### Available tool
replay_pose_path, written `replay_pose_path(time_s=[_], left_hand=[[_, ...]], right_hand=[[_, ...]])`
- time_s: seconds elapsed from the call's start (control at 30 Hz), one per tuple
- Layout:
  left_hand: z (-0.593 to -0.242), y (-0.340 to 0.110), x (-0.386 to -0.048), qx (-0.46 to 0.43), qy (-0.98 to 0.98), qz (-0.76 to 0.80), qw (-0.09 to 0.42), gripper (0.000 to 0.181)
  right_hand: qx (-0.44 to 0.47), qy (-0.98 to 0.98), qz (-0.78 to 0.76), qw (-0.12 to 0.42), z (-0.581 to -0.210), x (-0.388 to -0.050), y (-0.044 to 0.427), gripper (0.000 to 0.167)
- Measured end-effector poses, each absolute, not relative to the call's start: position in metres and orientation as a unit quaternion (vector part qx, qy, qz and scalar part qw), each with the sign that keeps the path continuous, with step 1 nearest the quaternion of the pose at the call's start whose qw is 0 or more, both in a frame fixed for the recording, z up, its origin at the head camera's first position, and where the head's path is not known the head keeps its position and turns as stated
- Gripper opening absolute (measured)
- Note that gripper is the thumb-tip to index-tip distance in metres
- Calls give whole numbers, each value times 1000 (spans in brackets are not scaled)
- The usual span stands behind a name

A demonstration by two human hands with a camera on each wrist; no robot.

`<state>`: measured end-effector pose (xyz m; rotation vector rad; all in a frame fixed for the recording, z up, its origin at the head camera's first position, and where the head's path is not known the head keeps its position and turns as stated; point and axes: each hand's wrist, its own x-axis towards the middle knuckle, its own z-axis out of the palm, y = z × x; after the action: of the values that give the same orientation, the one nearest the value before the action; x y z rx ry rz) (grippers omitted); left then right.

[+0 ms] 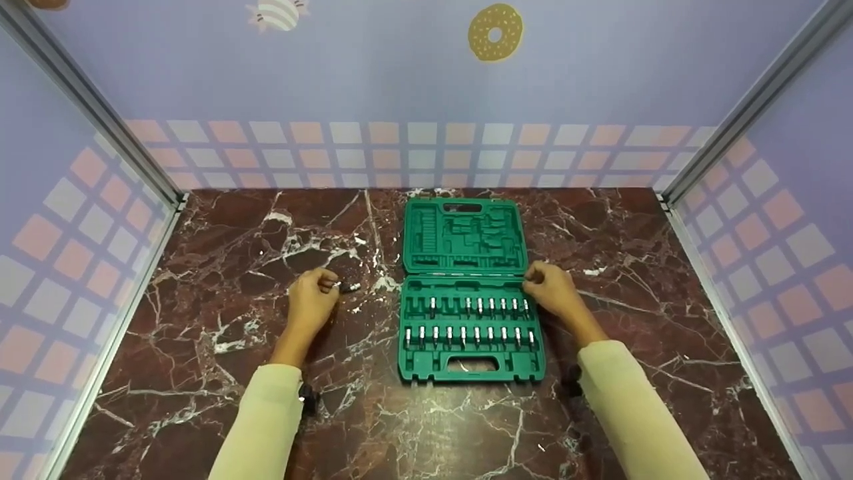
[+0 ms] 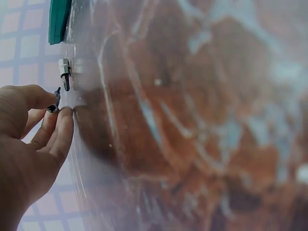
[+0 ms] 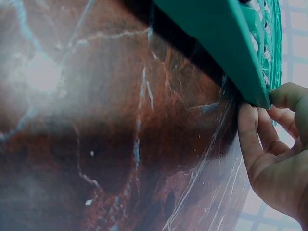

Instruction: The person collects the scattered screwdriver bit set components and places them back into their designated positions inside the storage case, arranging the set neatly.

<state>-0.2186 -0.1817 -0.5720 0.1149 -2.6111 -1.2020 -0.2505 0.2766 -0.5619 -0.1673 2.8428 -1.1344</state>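
My left hand (image 1: pixel 313 297) pinches a small metal bit socket (image 2: pixel 55 102) between thumb and fingers, low over the table. Just beyond the fingertips, a second bit socket (image 2: pixel 65 73) with a silver collar and dark tip lies on the tabletop. To the right, a green plastic tool case (image 1: pixel 473 320) lies open and flat, with two rows of bit sockets (image 1: pixel 463 337) in its lower half. Several slots in the upper row hold nothing. My right hand (image 1: pixel 552 290) grips the case's right edge near the hinge, thumb above and fingers below in the right wrist view.
The case's open lid (image 1: pixel 466 233) lies toward the back wall, its moulded recesses facing up. Dark red marbled tabletop (image 1: pixel 220 287) surrounds the case. Patterned panels (image 1: pixel 400 80) stand at the back and both sides.
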Motion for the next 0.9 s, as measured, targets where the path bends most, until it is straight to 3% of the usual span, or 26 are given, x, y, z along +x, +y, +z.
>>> replay_pose_path(time_s=[0.4, 0.9], left_hand=[[-552, -178, -218, 102, -870, -470, 106, 16], [-529, -150, -218, 44, -835, -542, 88, 16]], right_hand=[[-59, 930, -363, 31, -560, -250, 276, 7], [-57, 930, -363, 24, -561, -250, 275, 7]])
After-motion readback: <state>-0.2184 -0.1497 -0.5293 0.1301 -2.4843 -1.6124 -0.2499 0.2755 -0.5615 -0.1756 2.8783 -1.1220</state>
